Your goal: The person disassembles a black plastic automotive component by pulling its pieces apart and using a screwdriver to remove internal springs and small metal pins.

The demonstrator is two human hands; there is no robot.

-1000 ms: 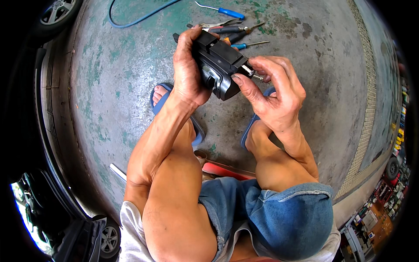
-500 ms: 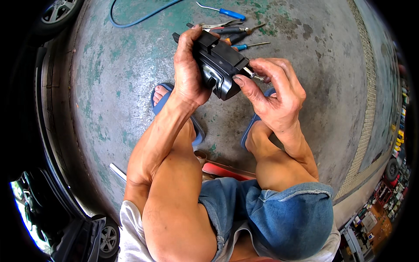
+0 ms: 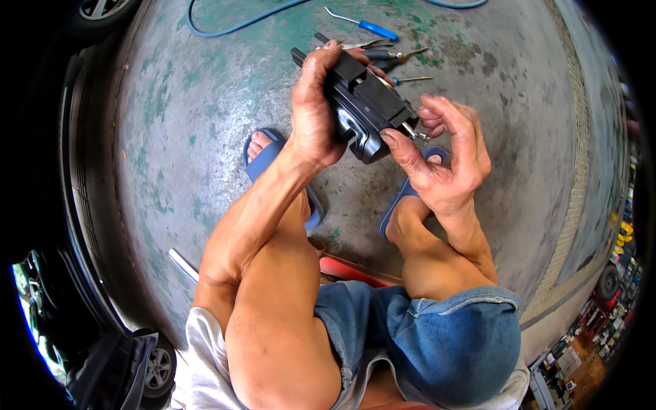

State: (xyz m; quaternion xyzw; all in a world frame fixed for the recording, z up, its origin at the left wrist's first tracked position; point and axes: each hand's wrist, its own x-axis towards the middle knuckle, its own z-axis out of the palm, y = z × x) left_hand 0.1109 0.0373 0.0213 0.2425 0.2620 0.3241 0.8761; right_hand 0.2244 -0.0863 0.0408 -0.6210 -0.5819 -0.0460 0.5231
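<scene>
A black plastic housing (image 3: 376, 96), with a glossy rounded lower side, is held tilted above the floor by my left hand (image 3: 316, 113). That hand's thumb lies over the top edge, and its other fingers are mostly hidden behind the housing. From the housing's right end sticks out a small metal pin (image 3: 418, 134). Beside it, my right hand (image 3: 454, 150) has its thumb tip at the housing's lower right corner. Its fingers are curled but apart from the thumb, with the pin in the gap between them.
On the floor beyond the housing lie a blue-handled hooked pick (image 3: 377, 29), pliers (image 3: 372, 45) and a blue screwdriver (image 3: 413, 79). A blue hose (image 3: 249, 24) curves farther off. My sandalled feet are below my hands. Cars stand at the left; a metal tube (image 3: 183, 265) lies nearer.
Both hands and the housing have shifted a little to the right in the picture. My right fingers have lifted off the pin and spread away from the thumb.
</scene>
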